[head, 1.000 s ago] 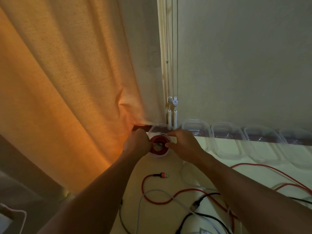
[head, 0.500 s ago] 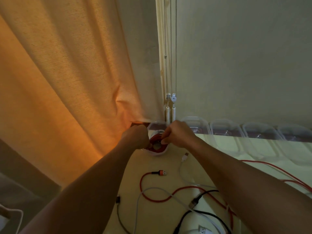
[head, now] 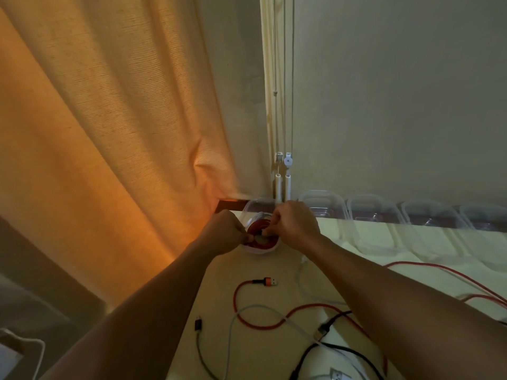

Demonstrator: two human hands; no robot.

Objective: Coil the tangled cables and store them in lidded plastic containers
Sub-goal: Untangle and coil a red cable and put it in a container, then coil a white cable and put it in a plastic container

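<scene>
Red coil (head: 260,244) sat flat in the tub (head: 260,250), right between both hands. Left hand (head: 225,235) and right hand (head: 295,229) each pinched it, fingers curled.

hidden: our left grip (head: 223,233) and right grip (head: 295,226) cover much of red coil (head: 258,227) | cut off: white cable (head: 258,306), bottom edge

Left hand (head: 223,233) and right hand (head: 295,224) moved inward onto the red coil (head: 259,226).
</scene>
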